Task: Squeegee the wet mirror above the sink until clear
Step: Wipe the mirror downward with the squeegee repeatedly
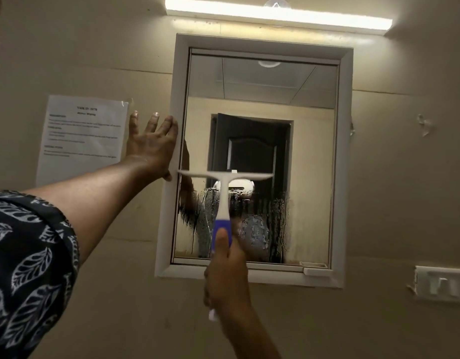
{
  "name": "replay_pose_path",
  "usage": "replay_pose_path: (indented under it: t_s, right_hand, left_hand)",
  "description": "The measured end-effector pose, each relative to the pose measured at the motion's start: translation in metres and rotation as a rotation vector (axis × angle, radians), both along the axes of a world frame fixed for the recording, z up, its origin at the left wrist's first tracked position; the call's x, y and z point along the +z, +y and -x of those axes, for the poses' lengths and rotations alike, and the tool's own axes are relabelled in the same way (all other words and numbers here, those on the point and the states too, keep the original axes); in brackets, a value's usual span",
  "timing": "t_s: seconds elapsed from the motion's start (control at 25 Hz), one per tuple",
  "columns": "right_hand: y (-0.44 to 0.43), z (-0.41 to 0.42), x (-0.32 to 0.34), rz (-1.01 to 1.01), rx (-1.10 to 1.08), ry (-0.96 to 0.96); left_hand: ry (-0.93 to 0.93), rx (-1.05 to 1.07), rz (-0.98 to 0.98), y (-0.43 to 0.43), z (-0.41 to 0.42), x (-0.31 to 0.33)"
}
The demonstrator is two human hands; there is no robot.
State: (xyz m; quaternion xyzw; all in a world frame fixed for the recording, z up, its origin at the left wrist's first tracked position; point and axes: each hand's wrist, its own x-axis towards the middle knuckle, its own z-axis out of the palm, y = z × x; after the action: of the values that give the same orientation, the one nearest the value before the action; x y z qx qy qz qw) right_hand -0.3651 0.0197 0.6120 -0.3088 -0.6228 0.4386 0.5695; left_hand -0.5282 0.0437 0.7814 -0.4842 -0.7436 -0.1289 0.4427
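Observation:
A white-framed mirror (312,156) hangs on the beige wall. Its upper part looks clear; water drops and streaks cover the lower third. A squeegee (225,182) with a white blade and blue-and-white handle lies against the glass, its blade level at mid-height on the left half. My right hand (227,275) grips the handle from below, thumb on the blue part. My left hand (152,145) presses flat, fingers spread, against the wall and the mirror's left frame edge. The sink is out of view.
A printed sheet (81,138) is taped to the wall left of the mirror. A lit tube light (278,14) runs above it. A white switch plate (441,283) sits at lower right. A small latch tray (314,266) is on the frame's bottom right.

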Motion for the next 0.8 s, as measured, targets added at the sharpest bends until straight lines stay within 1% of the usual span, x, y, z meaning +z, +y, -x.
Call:
replay_pose_path:
  t_s: [0.08,0.2,0.28,0.36,0.44,0.52,0.72,0.8]
  right_hand:
    - [-0.002,0.001,-0.022,0.021,-0.047,-0.021]
    - [-0.004,0.000,-0.032,0.038,-0.088,-0.042]
    - [-0.007,-0.002,-0.028,0.053,-0.052,-0.011]
    - [-0.011,-0.009,-0.017,0.067,0.027,0.073]
    - [-0.014,-0.020,0.006,0.038,0.098,0.158]
    - [-0.010,-0.034,0.039,-0.027,0.121,0.208]
    - [0.014,-0.065,0.130,-0.116,0.124,0.287]
    - [0.021,-0.076,0.160,-0.141,0.087,0.294]
  left_hand:
    - [-0.003,0.007,0.004,0.000,-0.001,-0.001]
    - [-0.015,0.005,-0.002,0.000,-0.002,-0.002]
    - [-0.023,0.004,-0.006,0.000,-0.004,-0.002]
    - [-0.031,0.001,-0.019,0.000,-0.007,-0.002]
    - [-0.032,0.003,-0.020,0.000,-0.008,-0.001]
    - [-0.019,0.017,-0.007,-0.001,-0.009,0.000]
    - [0.037,0.083,0.014,0.000,-0.018,0.002]
    - [0.062,0.088,0.012,0.001,-0.022,0.003]
